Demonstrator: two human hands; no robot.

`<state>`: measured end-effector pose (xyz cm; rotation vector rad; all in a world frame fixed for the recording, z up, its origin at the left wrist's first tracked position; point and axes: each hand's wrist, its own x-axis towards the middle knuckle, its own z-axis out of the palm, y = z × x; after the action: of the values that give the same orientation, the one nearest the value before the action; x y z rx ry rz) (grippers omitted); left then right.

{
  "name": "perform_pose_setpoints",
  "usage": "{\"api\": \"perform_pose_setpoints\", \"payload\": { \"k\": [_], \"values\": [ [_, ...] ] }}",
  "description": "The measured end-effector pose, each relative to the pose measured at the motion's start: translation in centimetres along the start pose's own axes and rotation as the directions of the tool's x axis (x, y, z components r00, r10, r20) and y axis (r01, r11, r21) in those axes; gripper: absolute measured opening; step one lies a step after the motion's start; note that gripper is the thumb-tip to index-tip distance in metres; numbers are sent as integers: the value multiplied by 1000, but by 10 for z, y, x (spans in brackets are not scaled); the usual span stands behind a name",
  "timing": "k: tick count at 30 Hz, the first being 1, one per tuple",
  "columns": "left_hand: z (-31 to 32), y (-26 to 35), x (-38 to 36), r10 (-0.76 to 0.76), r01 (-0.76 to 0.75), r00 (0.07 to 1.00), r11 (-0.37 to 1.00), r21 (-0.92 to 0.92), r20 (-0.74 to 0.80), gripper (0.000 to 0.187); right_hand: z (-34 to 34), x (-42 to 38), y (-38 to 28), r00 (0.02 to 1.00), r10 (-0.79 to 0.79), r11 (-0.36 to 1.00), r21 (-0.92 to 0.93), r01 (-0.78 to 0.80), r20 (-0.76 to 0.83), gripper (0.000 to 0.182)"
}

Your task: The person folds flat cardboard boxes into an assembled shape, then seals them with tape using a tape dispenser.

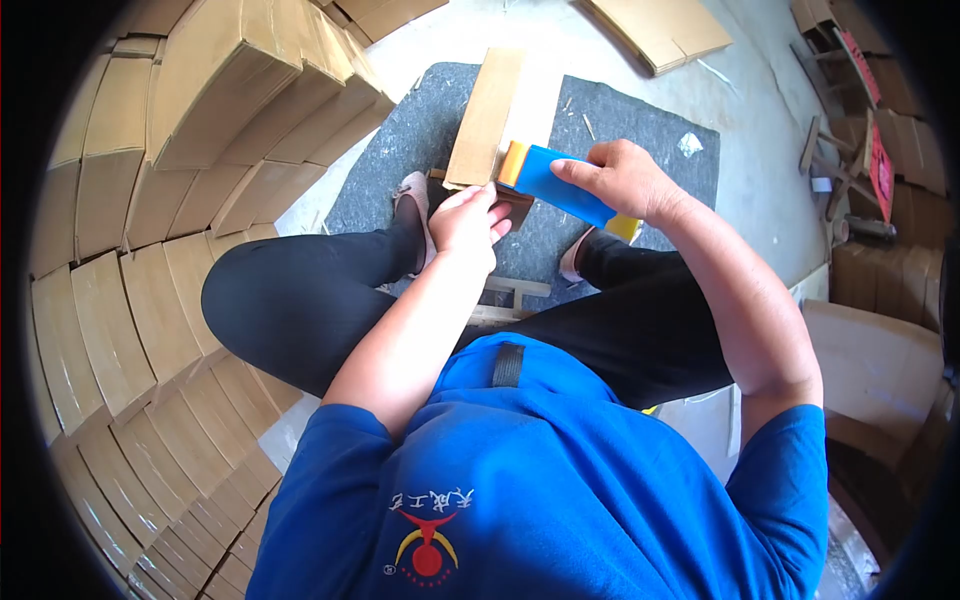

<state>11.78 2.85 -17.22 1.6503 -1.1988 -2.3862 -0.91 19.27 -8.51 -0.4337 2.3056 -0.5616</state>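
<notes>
Presently, right hand (622,180): wrapped around the blue tool, thumb laid along its top.
Blue tool (545,181): held tilted above the mat (645,115), its orange front end right by the near end of the cardboard piece; whether the two touch, I cannot tell.
Left hand (466,222): fingertips at the near edge of the cardboard piece, the other fingers half curled; a firm pinch or a light touch, I cannot tell.
Cardboard piece (487,120): long and narrow, brown on its left part, glaring white on its right; it runs away from the hands and, in this view, crosses the mat's far edge.
Shoes: the left one (413,190) towards the mat's left edge, the right one (573,256) below the blue tool.
White scrap (690,145): near the mat's far right corner.
Flat cardboard (665,30): on the floor, beyond the mat's far edge.
Cardboard stacks (215,100): piled high past the mat's left edge.
</notes>
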Motion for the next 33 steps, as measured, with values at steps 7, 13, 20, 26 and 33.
{"api": "perform_pose_setpoints", "payload": {
  "k": [7,13,20,26,33],
  "values": [
    [-26,12,2,-17,17,1000,999,37,-10,41,20,0,-10,994,75,987,135,-86,85,76],
    [-33,-22,5,-206,197,976,975,-106,-76,25,45,-7,0,978,131,991,-7,-132,163,75],
    [-27,-23,0,-196,188,978,975,-116,-66,26,39,-8,-8,984,118,993,-41,-114,134,75],
    [-14,-10,2,-173,152,972,979,-138,-160,30,34,-7,-16,988,95,995,-23,-93,121,76],
    [-15,45,17,-8,27,989,991,128,-147,29,36,13,-27,999,16,996,92,-19,37,77]
  ]
}}
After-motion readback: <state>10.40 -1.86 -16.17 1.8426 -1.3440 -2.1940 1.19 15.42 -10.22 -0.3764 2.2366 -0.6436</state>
